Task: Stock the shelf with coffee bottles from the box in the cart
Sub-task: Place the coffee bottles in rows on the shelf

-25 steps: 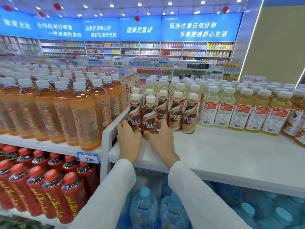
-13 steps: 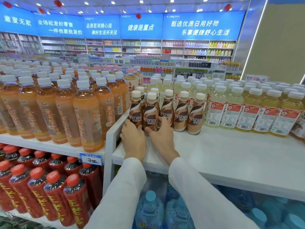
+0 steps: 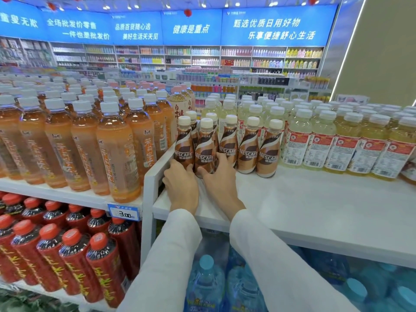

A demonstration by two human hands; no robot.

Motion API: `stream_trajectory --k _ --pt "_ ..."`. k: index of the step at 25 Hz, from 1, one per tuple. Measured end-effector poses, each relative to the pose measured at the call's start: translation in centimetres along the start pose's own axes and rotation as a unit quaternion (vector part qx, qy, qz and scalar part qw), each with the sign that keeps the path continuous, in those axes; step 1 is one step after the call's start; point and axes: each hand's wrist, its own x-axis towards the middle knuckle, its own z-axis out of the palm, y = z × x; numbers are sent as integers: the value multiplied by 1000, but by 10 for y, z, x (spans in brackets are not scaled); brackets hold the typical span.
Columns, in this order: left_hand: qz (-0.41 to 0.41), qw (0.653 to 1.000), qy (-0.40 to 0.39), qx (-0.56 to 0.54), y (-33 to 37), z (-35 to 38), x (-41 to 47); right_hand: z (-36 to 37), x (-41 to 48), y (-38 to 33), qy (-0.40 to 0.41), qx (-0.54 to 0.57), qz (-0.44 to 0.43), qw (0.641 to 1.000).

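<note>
Several brown Nescafe coffee bottles point(image 3: 247, 149) with cream caps stand in a row at the left end of the white shelf point(image 3: 304, 199). My left hand point(image 3: 181, 188) grips the base of the leftmost coffee bottle point(image 3: 184, 143), right beside the shelf's white divider point(image 3: 157, 167). My right hand point(image 3: 221, 185) holds the base of the second coffee bottle point(image 3: 204, 152), thumb on its left and fingers round its right side. Both bottles stand upright on the shelf. The box and the cart are out of view.
Tall orange tea bottles point(image 3: 114, 149) fill the neighbouring shelf on the left. Pale yellow drink bottles point(image 3: 319, 140) stand behind and to the right of the coffee. Red-capped bottles point(image 3: 74, 255) and blue water jugs point(image 3: 206, 284) sit below. A bare stretch of shelf lies right of my hands.
Both hands have stayed at the bases of the two front-left coffee bottles, nudging them slightly further onto the shelf. My head has moved a little closer.
</note>
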Motion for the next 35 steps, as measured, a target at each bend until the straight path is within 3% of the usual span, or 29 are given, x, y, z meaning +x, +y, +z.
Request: stream_trajectory --k 12,16,22,26,31,35 --pt "-7 1000 -10 -17 -5 2 1 -1 0 -1 -13 -22 2 1000" --pt "31 999 -25 -1 -10 -8 -10 -15 -14 -4 -52 -14 22 998" --pt "99 994 -55 12 -31 -51 -64 -78 -80 1 -93 -62 -27 993" --pt "122 992 -31 20 -64 -90 -128 -116 -146 15 -119 -30 -79 989" --pt "88 996 -5 0 -111 -142 -216 -128 -227 34 -179 15 -80 980" --pt "-39 998 27 43 -172 -184 -276 -100 -291 48 -281 8 -59 958"
